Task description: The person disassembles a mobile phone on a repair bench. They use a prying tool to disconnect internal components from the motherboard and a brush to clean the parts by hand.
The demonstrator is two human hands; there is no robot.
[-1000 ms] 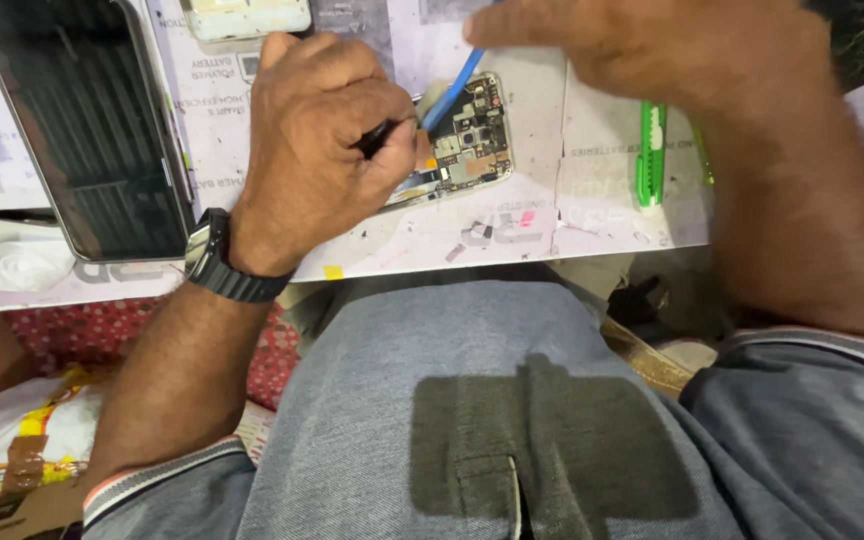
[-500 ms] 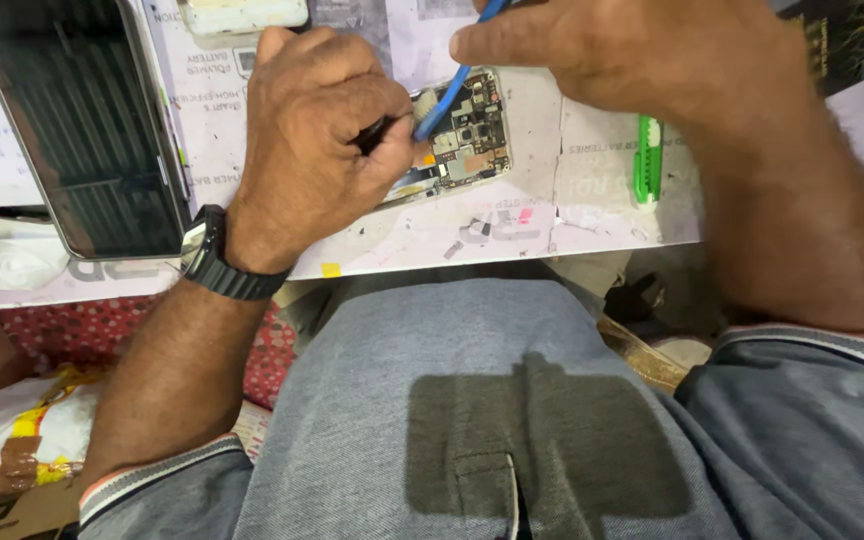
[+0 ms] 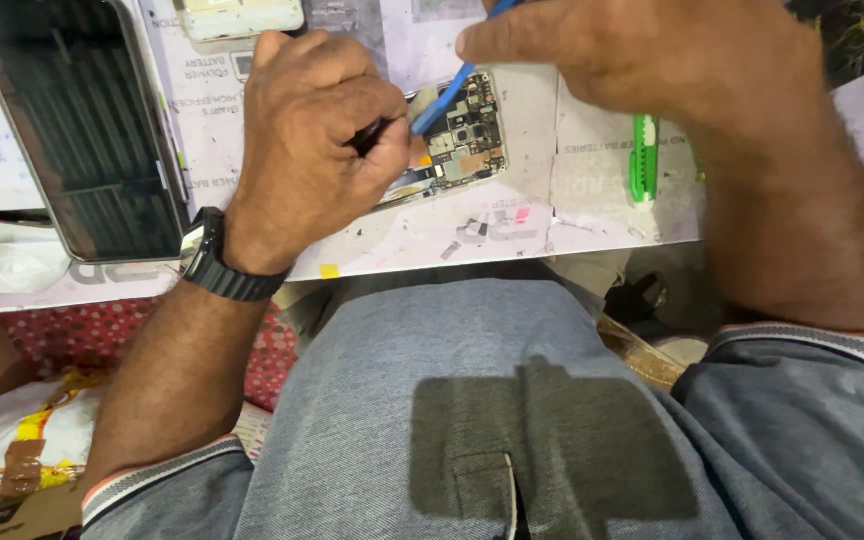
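The phone [image 3: 457, 135] lies opened on the surface [image 3: 592, 200], its circuit board bare, and serves as the landmark here. The left hand [image 3: 317, 140] sits on the phone's left end, fist curled, its grip closed on a dark tool [image 3: 367, 135] whose tip is hidden under the fingers. A black watch [image 3: 214, 262] circles that wrist, below and left of the phone. The right hand [image 3: 642, 60] hovers above and right of the phone, its grip pinched on a blue pry tool [image 3: 442, 100] that slants down onto the phone's upper left part, just beside the left hand's knuckles. Right of the phone, well apart from it, a green tool [image 3: 644, 158] lies upright on the surface. Far left of the phone a dark screen panel [image 3: 82, 130] lies flat. Above and left of the phone, a pale part [image 3: 240, 17] sits at the frame's top edge. Small loose bits [image 3: 472, 232] lie just below the phone.
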